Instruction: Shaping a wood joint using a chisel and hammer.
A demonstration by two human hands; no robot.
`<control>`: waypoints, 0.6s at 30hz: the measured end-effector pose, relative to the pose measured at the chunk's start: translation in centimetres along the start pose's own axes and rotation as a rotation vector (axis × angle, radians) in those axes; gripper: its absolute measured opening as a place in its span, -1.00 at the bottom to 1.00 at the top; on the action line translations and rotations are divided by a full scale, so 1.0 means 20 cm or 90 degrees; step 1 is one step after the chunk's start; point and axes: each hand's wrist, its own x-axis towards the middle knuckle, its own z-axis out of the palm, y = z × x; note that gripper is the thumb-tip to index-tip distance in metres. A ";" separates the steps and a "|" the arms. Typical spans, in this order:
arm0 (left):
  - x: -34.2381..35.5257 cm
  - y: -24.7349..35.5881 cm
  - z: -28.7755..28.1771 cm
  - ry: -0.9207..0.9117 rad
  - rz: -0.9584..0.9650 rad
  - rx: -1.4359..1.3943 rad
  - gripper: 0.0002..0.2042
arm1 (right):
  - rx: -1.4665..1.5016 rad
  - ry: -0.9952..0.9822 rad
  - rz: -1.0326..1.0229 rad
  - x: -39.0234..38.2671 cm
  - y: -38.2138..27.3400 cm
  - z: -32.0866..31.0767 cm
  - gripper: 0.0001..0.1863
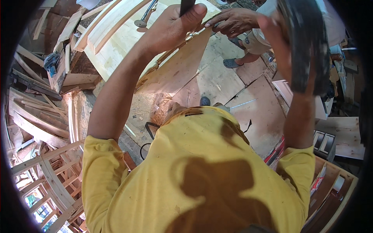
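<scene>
My left hand [176, 27] is closed around a dark flat tool [187, 7] above a pale plywood piece [110, 62], near a metal clamp-like fitting [143, 21]. My right hand [276, 46] is raised at the right, gripping a large dark object [307, 50], blurred and partly out of frame, which hides many of my fingers. A thin brown sheet [178, 73] hangs along the plywood's edge. A co-worker's hand [229, 22] rests on that edge just right of my left hand.
The co-worker stands at upper right in grey clogs [232, 63]. Curved timber offcuts [37, 120] and a wooden frame [46, 163] lie left. A shallow wooden box [330, 190] sits at lower right. Sheet boards [254, 112] and shavings [159, 112] cover the floor.
</scene>
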 end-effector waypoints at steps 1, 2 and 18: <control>0.00 -0.01 0.00 0.050 0.007 -0.007 -0.42 | 0.000 -0.015 -0.049 0.07 -0.02 0.00 -0.78; 0.00 -0.02 0.03 0.102 0.016 -0.013 -0.43 | 0.000 -0.029 -0.101 0.14 -0.03 0.01 -0.83; -0.01 -0.01 -0.05 0.041 -0.044 0.043 -0.53 | 0.054 -0.155 -0.179 0.44 -0.15 -0.01 -0.68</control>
